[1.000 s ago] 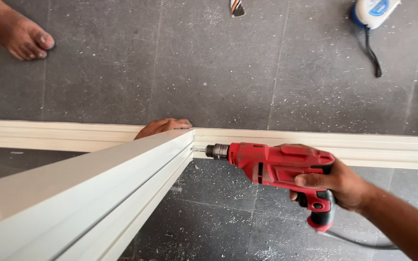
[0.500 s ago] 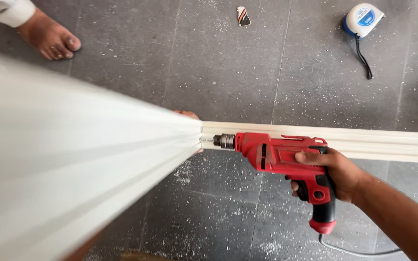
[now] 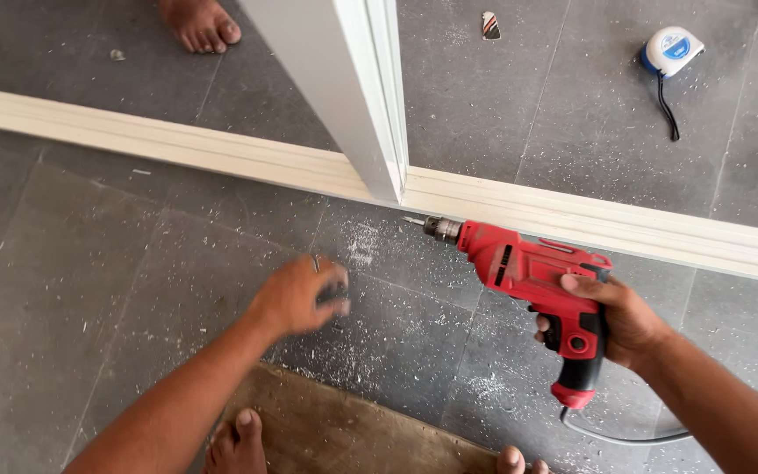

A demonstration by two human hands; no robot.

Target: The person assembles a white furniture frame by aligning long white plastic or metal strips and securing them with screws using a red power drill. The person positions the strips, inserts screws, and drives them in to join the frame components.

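Nearest, at the bottom edge: own bare toes (image 3: 237,432) on a brown mat (image 3: 353,434) laid over dusty grey floor tiles (image 3: 72,290).

Just beyond, left hand (image 3: 298,295) low over the floor, fingers curled around something small and dark, perhaps a screw; motion blur, so cannot tell exactly what. Half a second ago hidden behind the tilted white profile, now out in the open and well short of the joint.

To the right, right hand (image 3: 614,318) closed firmly round the grip of a red electric drill (image 3: 532,283), black cable trailing off right. Bit tip just beside the corner joint; before, pressed up to it.

Further out, long white frame rail (image 3: 177,145) flat on the floor, running left to right. Second white frame piece (image 3: 344,88) meeting it at the joint and running away toward the top edge; earlier swung across the left of the view.

Farthest: another person's bare foot (image 3: 199,22) top left, a small red-and-white scrap (image 3: 490,25), and a round white tape measure (image 3: 673,48) with a blue circular label and black strap, top right.
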